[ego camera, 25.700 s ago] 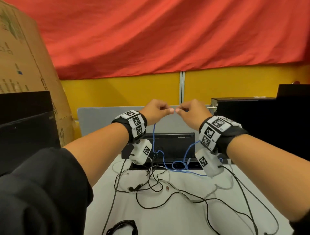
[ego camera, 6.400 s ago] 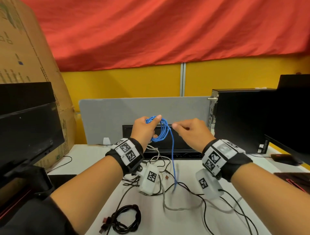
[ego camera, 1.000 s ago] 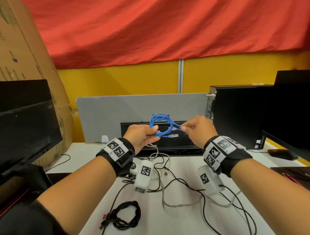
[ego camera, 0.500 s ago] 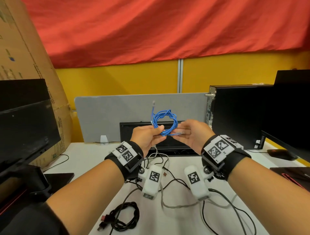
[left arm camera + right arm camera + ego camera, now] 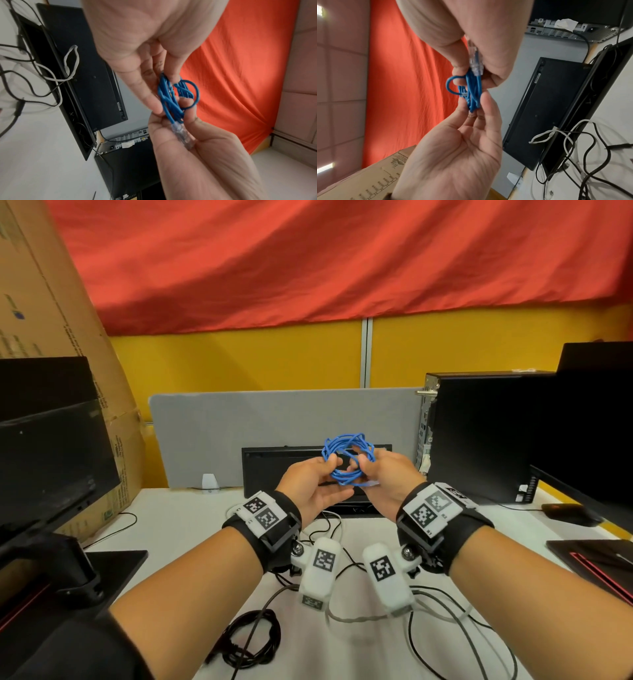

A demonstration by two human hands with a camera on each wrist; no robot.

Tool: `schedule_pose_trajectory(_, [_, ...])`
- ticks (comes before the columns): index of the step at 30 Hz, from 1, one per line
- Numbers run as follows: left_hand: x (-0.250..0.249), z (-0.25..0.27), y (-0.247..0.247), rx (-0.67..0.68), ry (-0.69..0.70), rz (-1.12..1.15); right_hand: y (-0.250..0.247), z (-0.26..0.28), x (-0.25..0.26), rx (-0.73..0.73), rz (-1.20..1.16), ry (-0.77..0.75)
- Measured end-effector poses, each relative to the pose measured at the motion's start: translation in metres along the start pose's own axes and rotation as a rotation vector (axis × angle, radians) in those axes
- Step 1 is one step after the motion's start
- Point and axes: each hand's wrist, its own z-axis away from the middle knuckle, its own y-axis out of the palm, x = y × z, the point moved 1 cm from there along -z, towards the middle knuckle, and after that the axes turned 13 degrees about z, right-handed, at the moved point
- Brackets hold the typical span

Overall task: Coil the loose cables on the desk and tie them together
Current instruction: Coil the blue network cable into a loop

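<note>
A blue cable coil (image 5: 347,457) is held up above the desk between both hands. My left hand (image 5: 313,484) pinches its left side with thumb and fingers. My right hand (image 5: 383,474) grips its right side, and the clear plug (image 5: 182,133) of the cable lies in that palm. The left wrist view shows the blue cable coil (image 5: 173,97) edge-on between the fingertips. In the right wrist view the clear plug (image 5: 475,63) sits under my right thumb above the blue cable coil (image 5: 471,92). A coiled black cable (image 5: 251,642) lies on the white desk (image 5: 178,525) at the front left.
Loose black and grey cables (image 5: 442,611) sprawl over the desk below my wrists. A black box (image 5: 281,470) stands at the back before a grey divider (image 5: 274,419). A computer tower (image 5: 479,433) and monitor (image 5: 589,460) stand right; a monitor (image 5: 51,457) and cardboard box (image 5: 51,313) left.
The loose blue tail has been drawn into the coil, which is now a tight ring. Both hands have closed in on it and risen slightly.
</note>
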Motion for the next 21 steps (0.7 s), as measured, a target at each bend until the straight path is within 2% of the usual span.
schedule_pose_trajectory(2, [-0.001, 0.001, 0.001, 0.010, -0.008, -0.024, 0.002, 0.001, 0.004, 0.026, -0.081, 0.012])
schedule_pose_trajectory(4, [-0.003, 0.003, 0.001, 0.038, 0.004, -0.052, 0.002, -0.001, 0.007, 0.037, -0.066, 0.006])
schedule_pose_trajectory(9, [-0.008, 0.005, 0.003, 0.057, 0.079, -0.116, -0.004, -0.007, 0.006, 0.021, 0.522, -0.042])
schedule_pose_trajectory(11, [-0.010, 0.005, 0.002, 0.035, 0.106, -0.108, -0.006, -0.007, 0.004, -0.055, 0.770, -0.158])
schedule_pose_trajectory(14, [-0.009, 0.004, -0.001, -0.025, 0.121, -0.139, -0.006, -0.003, 0.004, -0.298, 1.245, -0.499])
schedule_pose_trajectory(15, [-0.008, 0.004, -0.002, -0.044, 0.126, -0.152, -0.004, 0.000, 0.006, -0.302, 1.378, -0.612])
schedule_pose_trajectory(16, [-0.008, 0.003, -0.002, -0.059, 0.132, -0.153, -0.001, 0.002, 0.008, -0.224, 1.477, -0.676])
schedule_pose_trajectory(18, [-0.010, 0.002, -0.002, -0.079, 0.139, -0.131, 0.003, 0.004, 0.004, -0.014, 1.529, -0.651])
schedule_pose_trajectory(19, [-0.012, 0.001, -0.002, -0.087, 0.135, -0.122, 0.004, 0.007, 0.003, 0.042, 1.489, -0.599])
schedule_pose_trajectory(21, [-0.015, 0.001, -0.004, -0.105, 0.127, -0.123, 0.003, 0.010, 0.002, 0.052, 1.460, -0.650])
